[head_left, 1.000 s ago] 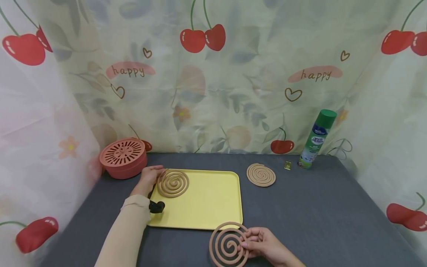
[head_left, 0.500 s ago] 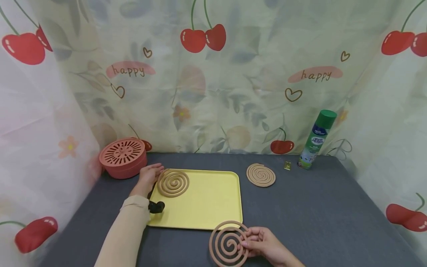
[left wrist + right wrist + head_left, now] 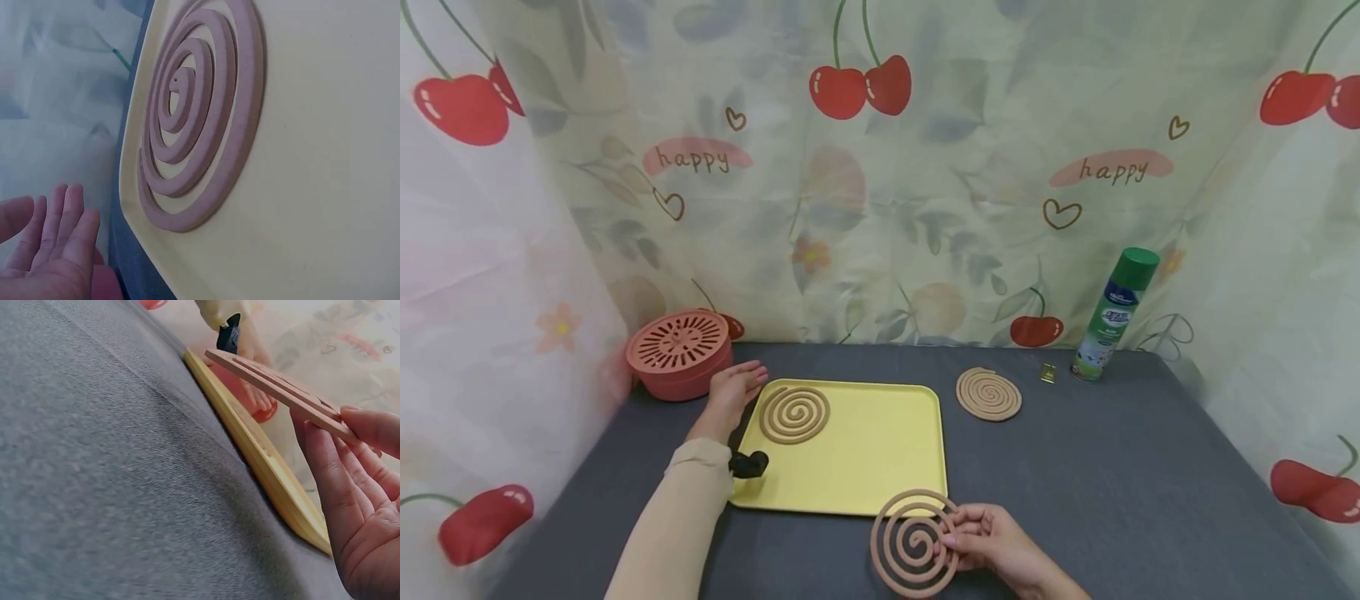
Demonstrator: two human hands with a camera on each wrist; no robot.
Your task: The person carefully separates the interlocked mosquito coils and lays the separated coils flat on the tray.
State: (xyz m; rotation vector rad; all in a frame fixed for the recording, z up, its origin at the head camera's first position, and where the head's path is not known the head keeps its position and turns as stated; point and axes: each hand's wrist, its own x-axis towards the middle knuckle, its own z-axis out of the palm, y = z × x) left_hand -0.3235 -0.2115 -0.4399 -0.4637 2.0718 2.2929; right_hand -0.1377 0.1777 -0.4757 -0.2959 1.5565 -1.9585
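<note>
A brown mosquito coil lies flat in the far left corner of a yellow tray. Beside that corner my left hand is held with fingers straight and nothing in them; the left wrist view shows the hand off the tray's edge, apart from the coil. My right hand pinches a second mosquito coil by its right side, thumb on top and fingers beneath. That coil is raised above the table and overlaps the tray's near right corner in the head view.
A third, tightly wound coil lies right of the tray, near a small gold-coloured metal piece. Behind them stands a green spray can. A red slotted round box sits at the back left of the dark tabletop.
My left hand has let go of the coil on the tray and drawn back to the left. The coil in my right hand has barely moved.
</note>
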